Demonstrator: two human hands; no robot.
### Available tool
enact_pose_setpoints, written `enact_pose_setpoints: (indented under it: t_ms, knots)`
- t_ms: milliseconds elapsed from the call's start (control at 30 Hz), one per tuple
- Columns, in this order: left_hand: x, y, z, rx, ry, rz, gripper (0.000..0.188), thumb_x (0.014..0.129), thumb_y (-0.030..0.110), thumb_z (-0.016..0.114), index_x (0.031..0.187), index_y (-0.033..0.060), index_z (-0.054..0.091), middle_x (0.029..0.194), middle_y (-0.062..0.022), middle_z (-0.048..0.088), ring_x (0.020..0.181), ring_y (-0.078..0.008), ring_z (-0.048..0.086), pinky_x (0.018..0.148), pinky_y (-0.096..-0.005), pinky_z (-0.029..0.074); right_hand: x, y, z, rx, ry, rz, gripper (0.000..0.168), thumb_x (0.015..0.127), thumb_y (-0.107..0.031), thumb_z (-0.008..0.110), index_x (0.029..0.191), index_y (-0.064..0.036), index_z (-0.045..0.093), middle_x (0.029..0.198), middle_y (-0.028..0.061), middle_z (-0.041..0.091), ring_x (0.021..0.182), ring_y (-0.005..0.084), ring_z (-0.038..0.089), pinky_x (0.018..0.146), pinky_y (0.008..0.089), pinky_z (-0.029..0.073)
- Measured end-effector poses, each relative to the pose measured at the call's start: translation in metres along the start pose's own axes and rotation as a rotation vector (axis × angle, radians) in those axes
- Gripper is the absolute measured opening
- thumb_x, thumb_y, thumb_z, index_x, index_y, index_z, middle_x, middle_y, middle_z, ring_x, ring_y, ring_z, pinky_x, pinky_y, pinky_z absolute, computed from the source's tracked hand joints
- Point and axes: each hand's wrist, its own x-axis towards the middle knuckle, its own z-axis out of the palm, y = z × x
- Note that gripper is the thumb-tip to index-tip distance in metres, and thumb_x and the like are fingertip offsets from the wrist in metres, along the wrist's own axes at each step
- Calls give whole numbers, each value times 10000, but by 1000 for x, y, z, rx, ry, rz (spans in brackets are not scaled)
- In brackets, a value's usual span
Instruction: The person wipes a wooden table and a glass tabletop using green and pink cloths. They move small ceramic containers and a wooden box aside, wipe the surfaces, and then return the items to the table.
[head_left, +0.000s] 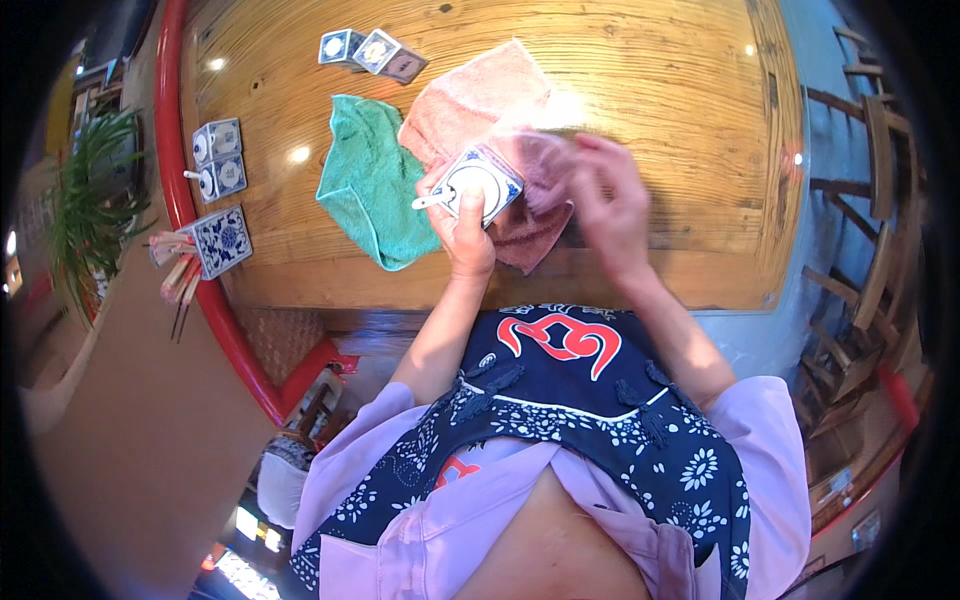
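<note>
My left hand holds a square blue-and-white porcelain condiment jar with its thumb on the round lid; the white handle of a small spoon sticks out to the left. Just right of the jar, my right hand is blurred, its fingers at the edge of a blurred purple cloth; whether they grip it is unclear. A pink towel lies on the wooden table beyond and beneath the jar. Beside it on the left is a green towel, partly folded over.
Two lidded porcelain jars stand by the table's left edge, near a porcelain chopstick holder with chopsticks. Several small square containers are at the far side. A red rail runs along the left; wooden chairs stand right.
</note>
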Motion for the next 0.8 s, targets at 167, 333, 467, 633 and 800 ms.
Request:
enact_pose_setpoints:
  t_ms: [167, 333, 467, 633, 800]
  knots:
    - [2, -4, 4, 15, 32, -16, 441, 839, 245, 597, 1171, 12, 422, 1080, -130, 523, 996, -190, 513, 907, -349, 427, 13, -6, 3, 775, 141, 439, 159, 995, -150, 411, 1075, -45, 499, 957, 52, 611, 834, 105, 584, 768, 266, 500]
    - [-1, -3, 10, 9, 63, -35, 451, 844, 312, 573, 1149, 8, 440, 1038, -126, 533, 953, -193, 529, 872, -355, 458, -4, -14, 29, 242, -289, 184, 203, 989, -170, 404, 1080, 1, 463, 886, 170, 605, 756, 284, 604, 696, 381, 499]
    - [1, 3, 11, 170, 61, 3, 471, 841, 347, 577, 1140, 8, 444, 1042, -123, 525, 937, -187, 520, 854, -345, 449, 24, -8, 49, 37, -347, 106, 217, 961, -173, 434, 1057, 21, 442, 872, 295, 589, 800, 487, 575, 703, 499, 469]
    - [0, 3, 16, 151, 95, 28, 495, 842, 377, 575, 1146, 9, 448, 1051, -124, 525, 962, -183, 506, 894, -348, 417, 11, -13, 18, -117, -469, 181, 208, 953, -155, 422, 1074, 7, 469, 927, 315, 600, 855, 520, 583, 715, 529, 464]
    - [0, 6, 15, 147, 88, -11, 504, 839, 380, 584, 1145, 2, 453, 1050, -123, 527, 964, -183, 508, 892, -347, 417, 21, -28, 36, 2, -401, -48, 312, 947, -142, 421, 1204, 30, 461, 1044, 311, 557, 975, 471, 556, 797, 524, 465]
